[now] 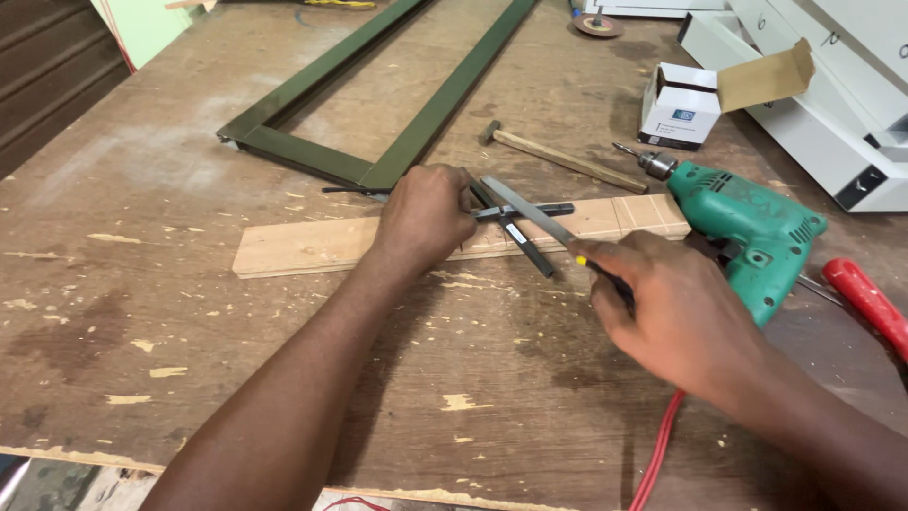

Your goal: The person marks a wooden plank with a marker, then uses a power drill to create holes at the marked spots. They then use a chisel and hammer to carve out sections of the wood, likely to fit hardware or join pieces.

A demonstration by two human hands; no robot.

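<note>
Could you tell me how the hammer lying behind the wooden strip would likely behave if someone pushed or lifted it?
The hammer lies flat on the workbench, so it looks stable. Its dark metal head probably makes it end-heavy, likely to dip when lifted by the wooden handle. Pushed, it would probably pivot rather than roll.

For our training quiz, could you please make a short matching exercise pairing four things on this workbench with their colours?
Things:
1. electric drill
2. metal frame
3. screwdriver handle
4. small open box

Colours:
A. white
B. red
C. dark green
D. bright teal green

Pairs: 1-D, 2-C, 3-B, 4-A
</note>
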